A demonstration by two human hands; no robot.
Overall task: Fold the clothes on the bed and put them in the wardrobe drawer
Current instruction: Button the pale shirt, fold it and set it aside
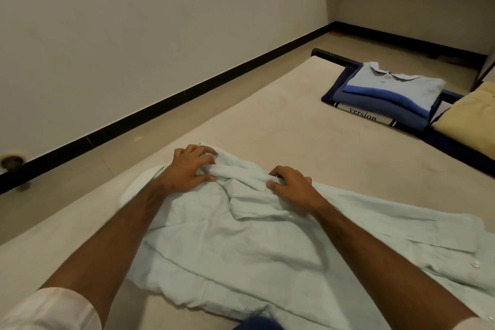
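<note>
Dim, warm indoor light — soft shadows, slight blur, wide-angle bending at edges.

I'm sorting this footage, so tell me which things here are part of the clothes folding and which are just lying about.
Part of the job:
- pale green shirt, gripped at the collar by left hand and right hand
- stack of folded shirts
- folded yellow garment
- bed

Just lying about:
- round metal fitting on the wall's black skirting

Only readable thing I can spot is the word "version" in dark serif letters on the white folded garment (pixel 368 117), sitting at the bottom of the stack of folded blue shirts (pixel 388 94) on the beige bed (pixel 267 120).
</note>
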